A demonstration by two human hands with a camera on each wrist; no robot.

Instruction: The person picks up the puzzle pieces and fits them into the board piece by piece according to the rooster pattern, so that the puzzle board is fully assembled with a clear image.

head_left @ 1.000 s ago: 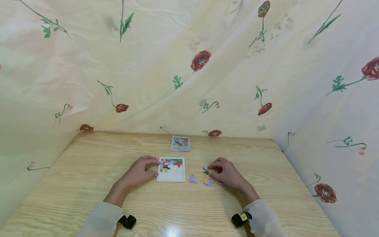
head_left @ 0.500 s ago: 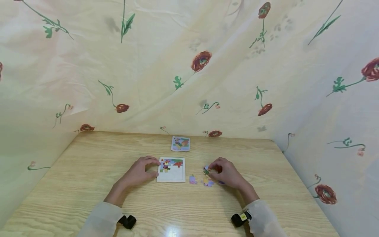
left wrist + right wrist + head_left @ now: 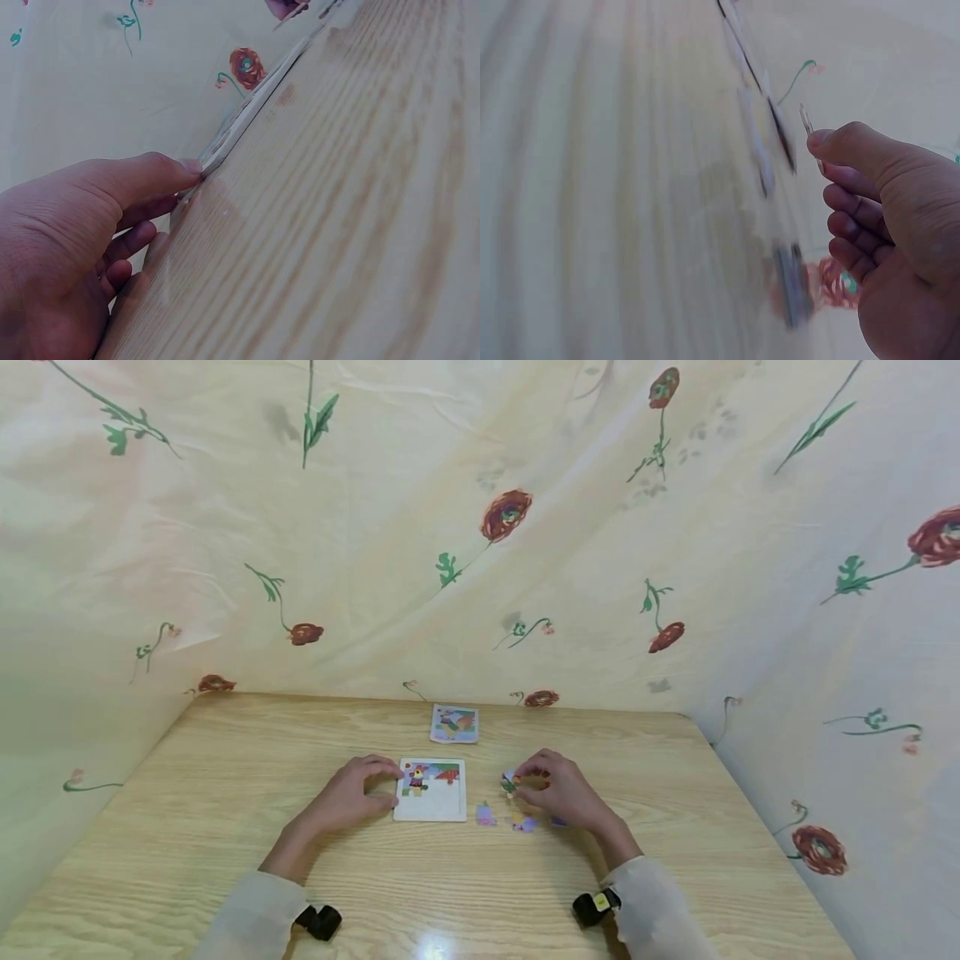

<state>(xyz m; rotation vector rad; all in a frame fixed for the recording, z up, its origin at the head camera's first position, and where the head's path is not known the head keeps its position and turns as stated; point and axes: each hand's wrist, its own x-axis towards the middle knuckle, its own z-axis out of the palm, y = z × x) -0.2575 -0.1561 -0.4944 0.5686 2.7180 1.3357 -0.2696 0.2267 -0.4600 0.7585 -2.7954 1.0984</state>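
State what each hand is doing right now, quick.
Left hand: closed, holding the white square puzzle tray by its left edge.
Right hand: closed, pinching a small, flat, multicoloured jigsaw piece.

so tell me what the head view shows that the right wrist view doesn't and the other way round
Only the head view: the left hand at the edge of the white tray, the picture partly assembled in that tray, and both pale sleeves.

Only the right wrist view: the palm side of the right hand, with its lower fingers curled in.

Both: that hand pinching a puzzle piece, loose pieces (blurred in the wrist view), the wooden table and the floral cloth.
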